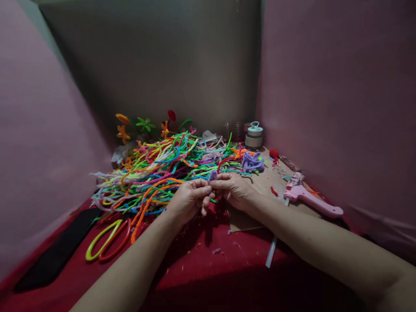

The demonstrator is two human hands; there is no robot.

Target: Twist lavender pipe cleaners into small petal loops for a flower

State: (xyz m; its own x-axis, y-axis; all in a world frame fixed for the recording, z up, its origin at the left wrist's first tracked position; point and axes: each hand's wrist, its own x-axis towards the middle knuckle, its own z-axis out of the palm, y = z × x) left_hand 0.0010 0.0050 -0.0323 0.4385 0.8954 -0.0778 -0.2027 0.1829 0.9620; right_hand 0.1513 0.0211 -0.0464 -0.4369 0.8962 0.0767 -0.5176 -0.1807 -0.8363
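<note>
Between my two hands, above the red cloth, is a small purple loop of pipe cleaner [212, 176]. My left hand [195, 195] pinches it from the left, thumb against the fingers. From the other side my right hand [232, 187] grips the same piece with thumb and forefinger. Its lower end is hidden by my fingers. Right behind my hands spreads a big heap of colourful pipe cleaners [159, 162]. A bundle of purple pipe cleaner loops [252, 161] lies beyond my right hand.
A pink glue gun [313, 201] with a glue stick [271, 252] lies by my right forearm on cardboard [247, 223]. Scissors with yellow and red handles [108, 242] and a black strip [58, 251] are at left. Behind stand a lidded jar [254, 136] and pipe cleaner flowers [144, 124].
</note>
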